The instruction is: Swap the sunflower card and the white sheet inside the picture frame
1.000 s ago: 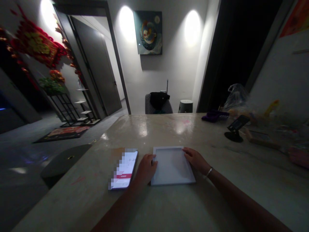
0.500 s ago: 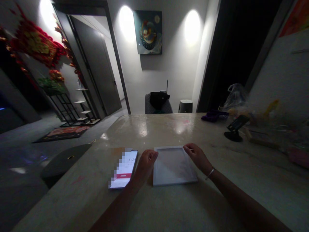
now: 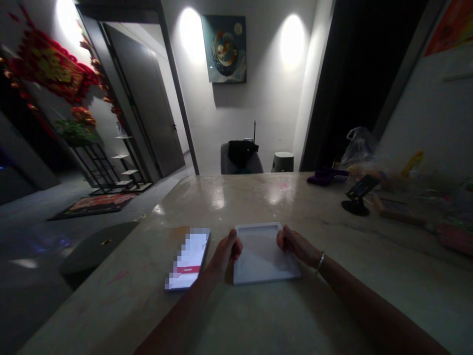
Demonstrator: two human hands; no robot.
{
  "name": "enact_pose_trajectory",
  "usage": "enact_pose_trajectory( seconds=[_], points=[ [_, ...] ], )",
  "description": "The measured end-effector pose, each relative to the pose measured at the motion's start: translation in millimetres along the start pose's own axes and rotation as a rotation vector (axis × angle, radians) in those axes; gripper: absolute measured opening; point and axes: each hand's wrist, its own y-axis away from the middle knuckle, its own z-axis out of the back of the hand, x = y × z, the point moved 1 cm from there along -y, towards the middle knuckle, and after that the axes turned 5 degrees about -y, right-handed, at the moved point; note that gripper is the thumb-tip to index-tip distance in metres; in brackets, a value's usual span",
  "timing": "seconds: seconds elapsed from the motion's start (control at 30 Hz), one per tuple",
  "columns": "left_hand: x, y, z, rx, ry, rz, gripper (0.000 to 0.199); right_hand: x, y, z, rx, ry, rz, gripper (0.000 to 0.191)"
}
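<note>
A flat, pale, square frame-like panel (image 3: 264,251) with a raised white rim and a greyish inner face lies on the table in front of me. My left hand (image 3: 228,248) is curled closed at its left edge, thumb uppermost. Over the upper right edge my right hand (image 3: 293,243) is also closed, fingers folded inward above the inner face and a bracelet on the wrist. Whatever the curled fingers may hold is hidden. Left of my left hand, a phone (image 3: 190,256) lies face up with its screen lit and partly pixelated.
The marbled tabletop (image 3: 244,199) stretches away from me. To the right are a black phone stand (image 3: 358,199), purple cloth (image 3: 325,176) and a wooden tray (image 3: 395,209). A dark stool (image 3: 92,249) is beside the left edge, and a chair (image 3: 242,160) stands beyond the far edge.
Both hands have turned from pinching near the panel's upper corners to closed fists with thumbs up. My right hand has moved slightly down and inward. The panel stays flat in place.
</note>
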Motion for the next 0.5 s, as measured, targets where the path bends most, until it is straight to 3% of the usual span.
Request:
enact_pose_trajectory(
  seconds=[0.33, 0.5],
  points=[
    [-0.9, 2.3, -0.6, 0.014, 0.018, 0.023, 0.059, 1.0, 3.0, -0.7, -0.003, -0.016, 0.004, 0.055],
    [4.5, -0.5, 2.1, -0.037, 0.041, 0.029, 0.057, -0.6, 1.8, -1.1, -0.065, 0.060, 0.028, 0.054]
  ],
)
